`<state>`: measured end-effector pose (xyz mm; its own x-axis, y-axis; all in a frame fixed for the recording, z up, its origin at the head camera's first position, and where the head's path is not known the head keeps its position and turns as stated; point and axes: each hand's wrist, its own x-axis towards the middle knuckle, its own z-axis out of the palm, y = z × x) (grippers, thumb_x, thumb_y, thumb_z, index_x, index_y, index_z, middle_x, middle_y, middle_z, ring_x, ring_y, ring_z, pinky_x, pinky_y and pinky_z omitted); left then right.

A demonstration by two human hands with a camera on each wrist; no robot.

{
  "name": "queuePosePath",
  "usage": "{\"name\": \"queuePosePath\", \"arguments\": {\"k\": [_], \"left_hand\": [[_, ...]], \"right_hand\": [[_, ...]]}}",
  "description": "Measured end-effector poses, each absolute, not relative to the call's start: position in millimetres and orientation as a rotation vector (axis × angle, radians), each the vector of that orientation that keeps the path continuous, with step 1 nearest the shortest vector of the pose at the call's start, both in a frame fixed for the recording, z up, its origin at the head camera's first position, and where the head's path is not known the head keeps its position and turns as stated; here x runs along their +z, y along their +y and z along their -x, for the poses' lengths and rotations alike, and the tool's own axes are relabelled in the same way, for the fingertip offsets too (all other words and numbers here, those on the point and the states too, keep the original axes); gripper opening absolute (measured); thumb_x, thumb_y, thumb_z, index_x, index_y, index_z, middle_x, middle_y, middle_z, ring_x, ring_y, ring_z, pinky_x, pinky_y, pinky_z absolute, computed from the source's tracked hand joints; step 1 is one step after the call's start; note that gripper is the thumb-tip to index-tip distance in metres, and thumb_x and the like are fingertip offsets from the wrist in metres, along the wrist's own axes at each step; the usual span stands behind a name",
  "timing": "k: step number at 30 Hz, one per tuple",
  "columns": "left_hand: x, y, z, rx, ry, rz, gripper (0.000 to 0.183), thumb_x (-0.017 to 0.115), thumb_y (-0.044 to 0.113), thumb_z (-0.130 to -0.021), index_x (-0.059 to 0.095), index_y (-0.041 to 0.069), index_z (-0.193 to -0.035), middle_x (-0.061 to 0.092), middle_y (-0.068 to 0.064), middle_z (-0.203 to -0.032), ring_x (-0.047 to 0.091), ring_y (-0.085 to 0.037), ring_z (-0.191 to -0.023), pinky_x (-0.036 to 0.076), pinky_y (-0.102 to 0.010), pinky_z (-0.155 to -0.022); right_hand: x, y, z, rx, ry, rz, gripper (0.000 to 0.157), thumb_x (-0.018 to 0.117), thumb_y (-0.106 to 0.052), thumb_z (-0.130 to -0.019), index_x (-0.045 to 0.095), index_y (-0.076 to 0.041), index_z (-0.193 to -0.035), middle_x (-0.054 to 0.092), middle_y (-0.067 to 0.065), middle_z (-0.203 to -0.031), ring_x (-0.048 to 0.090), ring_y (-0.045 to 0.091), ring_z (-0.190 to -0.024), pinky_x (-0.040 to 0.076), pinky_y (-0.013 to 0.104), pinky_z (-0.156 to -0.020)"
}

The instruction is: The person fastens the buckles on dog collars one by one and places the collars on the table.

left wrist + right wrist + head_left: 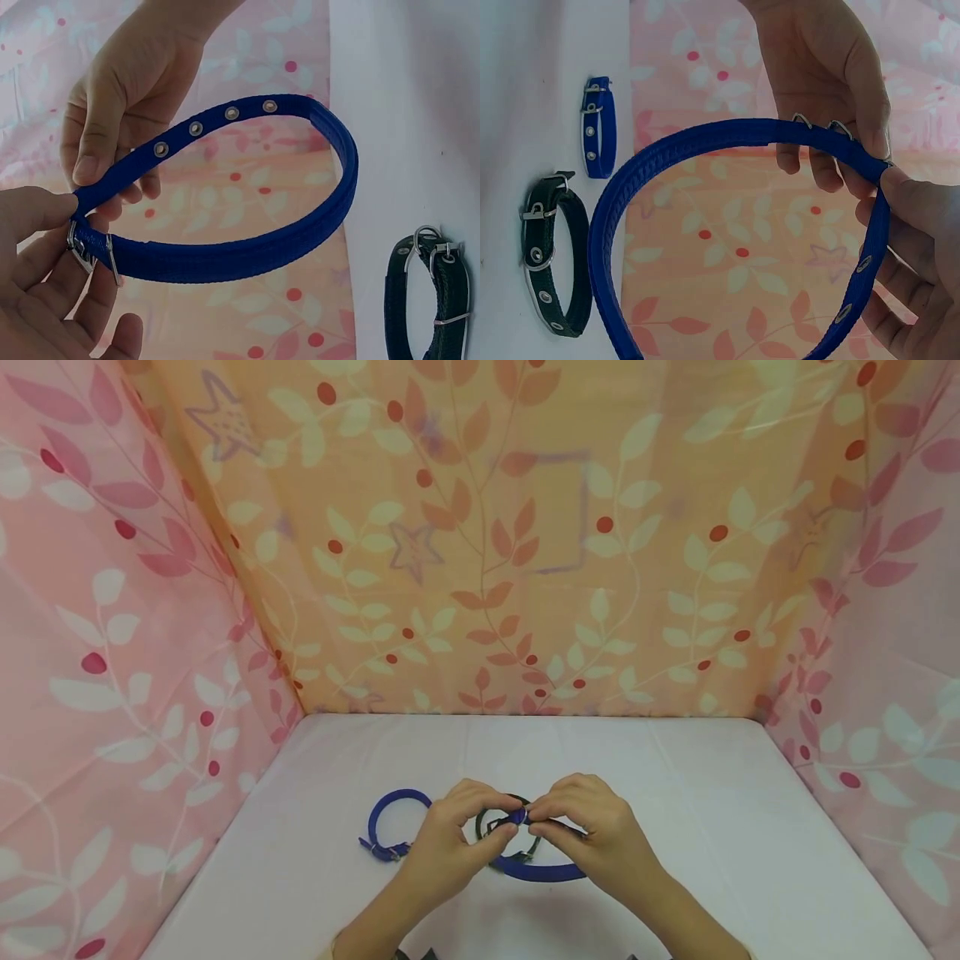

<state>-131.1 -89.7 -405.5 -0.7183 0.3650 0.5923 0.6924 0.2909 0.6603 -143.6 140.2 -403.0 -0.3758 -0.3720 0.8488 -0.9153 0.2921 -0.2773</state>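
A blue pet collar (540, 870) is held up in a loop over the table by both hands. My left hand (457, 831) pinches its buckle end; the metal buckle (81, 251) and a D-ring show by the fingers in the left wrist view. My right hand (600, 822) grips the strap end with metal eyelets (196, 128), thumb on top. The strap tip meets the buckle between both hands' fingertips, partly covered by them. Behind the loop, a dark green collar (549, 306) stands on the table, buckled into a ring.
A second, smaller blue collar (401, 794) rests buckled on the white table (697, 827) at the left, partly behind my left hand. Patterned cloth walls (480, 527) with leaves and berries enclose the table at the back and both sides.
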Motion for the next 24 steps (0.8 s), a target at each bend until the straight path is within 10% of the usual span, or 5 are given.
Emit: {"name": "queuePosePath", "arguments": {"k": [24], "left_hand": [[-404.6,-87.0,128.5,-1.475,-2.28,0.868,0.017,0.078,0.033,-0.093,0.076,0.028,-0.109,0.073,0.014,-0.108,0.062,-0.011,-0.104,0.052,-0.031,-0.086]], "right_hand": [[-398.9,135.9,137.5,0.994,-1.878,-1.167,0.015,0.083,-0.018,-0.087,0.072,-0.017,-0.096,0.074,-0.007,-0.099,0.066,0.012,-0.094,0.047,0.02,-0.094]]}}
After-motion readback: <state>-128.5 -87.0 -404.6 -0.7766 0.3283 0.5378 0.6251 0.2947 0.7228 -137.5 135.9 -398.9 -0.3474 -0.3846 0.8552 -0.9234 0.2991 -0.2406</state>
